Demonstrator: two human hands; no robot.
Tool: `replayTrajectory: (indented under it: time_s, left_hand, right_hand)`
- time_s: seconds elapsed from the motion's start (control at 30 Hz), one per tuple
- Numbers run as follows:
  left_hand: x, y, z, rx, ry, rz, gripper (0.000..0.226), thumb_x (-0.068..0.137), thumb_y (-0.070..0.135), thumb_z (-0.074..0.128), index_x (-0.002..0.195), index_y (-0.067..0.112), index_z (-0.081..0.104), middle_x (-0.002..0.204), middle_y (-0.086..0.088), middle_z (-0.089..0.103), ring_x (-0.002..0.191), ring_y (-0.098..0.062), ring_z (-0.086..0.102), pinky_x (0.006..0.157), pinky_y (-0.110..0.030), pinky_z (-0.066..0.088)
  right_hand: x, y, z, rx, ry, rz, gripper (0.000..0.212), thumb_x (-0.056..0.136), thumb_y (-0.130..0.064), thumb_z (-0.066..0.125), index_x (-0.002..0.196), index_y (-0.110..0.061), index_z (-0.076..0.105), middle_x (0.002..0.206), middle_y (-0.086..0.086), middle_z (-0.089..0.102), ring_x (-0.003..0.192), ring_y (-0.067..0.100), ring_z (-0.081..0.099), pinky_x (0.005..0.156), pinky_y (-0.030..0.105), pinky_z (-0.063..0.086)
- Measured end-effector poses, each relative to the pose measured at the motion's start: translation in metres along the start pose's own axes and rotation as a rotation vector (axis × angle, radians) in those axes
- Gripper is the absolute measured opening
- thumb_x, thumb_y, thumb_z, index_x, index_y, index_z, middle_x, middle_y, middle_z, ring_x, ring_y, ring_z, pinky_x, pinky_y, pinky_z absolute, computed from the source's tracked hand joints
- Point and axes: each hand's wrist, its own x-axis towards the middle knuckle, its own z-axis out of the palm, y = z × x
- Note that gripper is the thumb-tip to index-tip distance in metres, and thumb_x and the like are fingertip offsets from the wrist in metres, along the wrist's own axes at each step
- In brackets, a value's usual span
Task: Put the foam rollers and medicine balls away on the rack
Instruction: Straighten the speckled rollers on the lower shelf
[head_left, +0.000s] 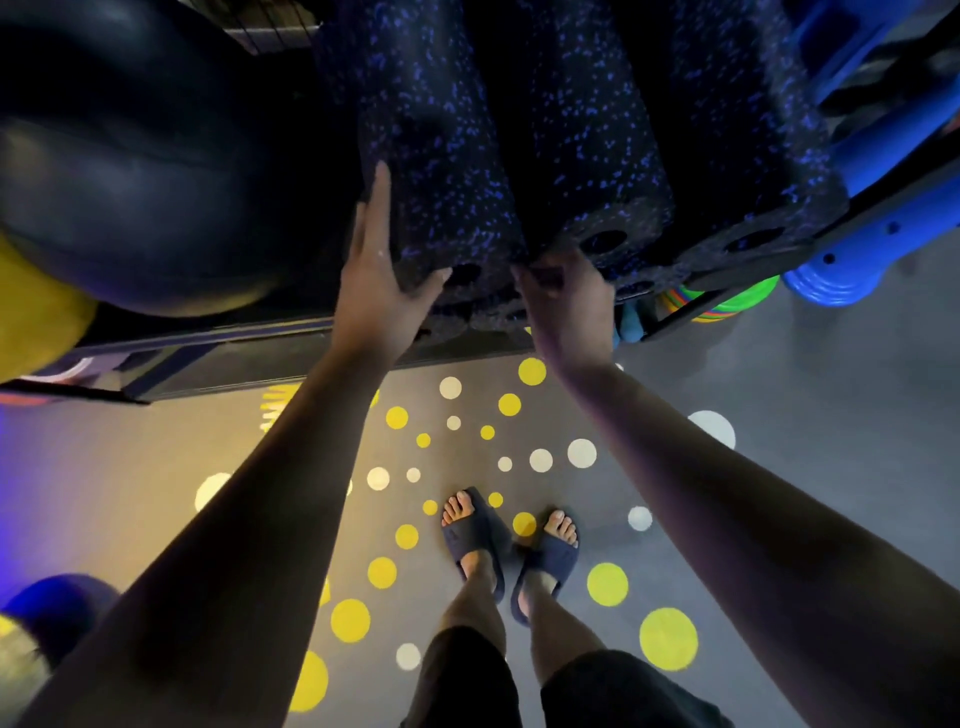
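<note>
Foam rollers (467, 156) | side by side on rack (234, 332) shelf, ends facing near | left hand (374, 280) fingers straight along leftmost roller's side | right hand (566, 306) at roller ends, finger state unclear | best: push straight along axis, left hand steadying, until ends sit flush

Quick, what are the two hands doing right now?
Left hand: open, flat against the side of a speckled foam roller.
Right hand: fingers curled at the roller ends; grip cannot be told.
</note>
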Motion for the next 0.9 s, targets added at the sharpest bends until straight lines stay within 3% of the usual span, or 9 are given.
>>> replayTrajectory:
  time_s: [0.1, 0.23, 0.4, 0.47, 0.53, 0.63, 0.73, 0.9]
  left_hand:
    - [-0.001, -0.001, 0.003, 0.039, 0.012, -0.001, 0.108, 0.081, 0.018, 0.077, 0.160, 0.038, 0.008, 0.166, -0.003, 0.025, 0.155, -0.023, 0.021, 0.123, -0.046, 0.029]
    - [-0.005, -0.002, 0.004, 0.052, 0.039, 0.026, 0.109, 0.077, 0.023, 0.077, 0.161, 0.035, 0.010, 0.166, -0.004, 0.026, 0.154, -0.023, 0.023, 0.122, -0.045, 0.032]
    - [-0.008, -0.014, -0.002, 0.063, -0.007, 0.006, 0.120, 0.077, 0.033, 0.083, 0.162, 0.027, -0.002, 0.166, 0.000, 0.025, 0.153, -0.020, 0.026, 0.121, -0.044, 0.033]
    - [-0.017, -0.028, -0.004, 0.158, -0.023, -0.052, 0.129, 0.072, 0.039, 0.087, 0.161, 0.021, -0.003, 0.169, -0.001, 0.015, 0.156, -0.023, 0.016, 0.123, -0.044, 0.028]
    - [-0.027, -0.043, -0.002, 0.238, -0.086, -0.151, 0.130, 0.072, 0.042, 0.088, 0.162, 0.025, -0.004, 0.171, -0.003, 0.003, 0.156, -0.029, 0.005, 0.122, -0.046, 0.024]
    - [-0.026, -0.061, 0.011, 0.264, -0.105, -0.255, 0.112, 0.081, 0.034, 0.082, 0.161, 0.033, 0.005, 0.169, -0.011, 0.008, 0.153, -0.037, 0.019, 0.118, -0.051, 0.033]
    - [-0.012, -0.070, 0.019, 0.297, -0.090, -0.192, 0.085, 0.084, 0.028, 0.079, 0.154, 0.033, 0.029, 0.164, -0.011, 0.021, 0.140, -0.037, 0.044, 0.109, -0.056, 0.045]
    - [-0.009, -0.080, 0.020, 0.320, -0.110, -0.170, 0.068, 0.088, 0.027, 0.075, 0.147, 0.034, 0.042, 0.166, -0.005, 0.016, 0.133, -0.036, 0.053, 0.104, -0.054, 0.049]
  right_hand:
    - [0.002, 0.002, 0.002, -0.005, -0.031, 0.023, 0.017, 0.091, -0.030, 0.071, 0.093, -0.013, 0.068, 0.088, 0.001, 0.078, 0.084, 0.017, 0.073, 0.075, 0.029, 0.053]
    - [-0.008, 0.006, 0.006, 0.053, -0.049, 0.045, 0.013, 0.091, -0.029, 0.070, 0.093, -0.023, 0.059, 0.084, -0.004, 0.073, 0.083, 0.014, 0.074, 0.079, 0.035, 0.058]
    - [-0.016, 0.013, 0.008, 0.039, -0.057, 0.057, 0.013, 0.092, -0.020, 0.067, 0.102, -0.012, 0.065, 0.088, -0.004, 0.071, 0.081, 0.012, 0.070, 0.071, 0.018, 0.047]
    - [-0.019, 0.020, 0.011, -0.093, -0.107, 0.032, 0.012, 0.092, -0.019, 0.064, 0.098, -0.012, 0.071, 0.091, 0.001, 0.075, 0.086, 0.020, 0.071, 0.067, 0.020, 0.039]
    - [-0.020, 0.029, 0.014, -0.184, -0.212, 0.044, 0.017, 0.093, -0.021, 0.061, 0.104, -0.014, 0.072, 0.100, 0.006, 0.077, 0.097, 0.025, 0.071, 0.073, 0.026, 0.043]
    - [-0.018, 0.037, 0.015, -0.202, -0.314, 0.103, 0.030, 0.094, -0.023, 0.060, 0.122, -0.015, 0.068, 0.114, 0.007, 0.075, 0.108, 0.024, 0.069, 0.084, 0.026, 0.047]
    - [-0.013, 0.041, 0.013, -0.251, -0.305, 0.107, 0.035, 0.095, -0.024, 0.060, 0.128, -0.016, 0.066, 0.117, 0.008, 0.074, 0.111, 0.023, 0.068, 0.088, 0.026, 0.047]
    - [-0.012, 0.039, 0.013, -0.257, -0.304, 0.118, 0.035, 0.095, -0.024, 0.059, 0.129, -0.015, 0.065, 0.120, 0.010, 0.073, 0.115, 0.024, 0.066, 0.090, 0.027, 0.047]
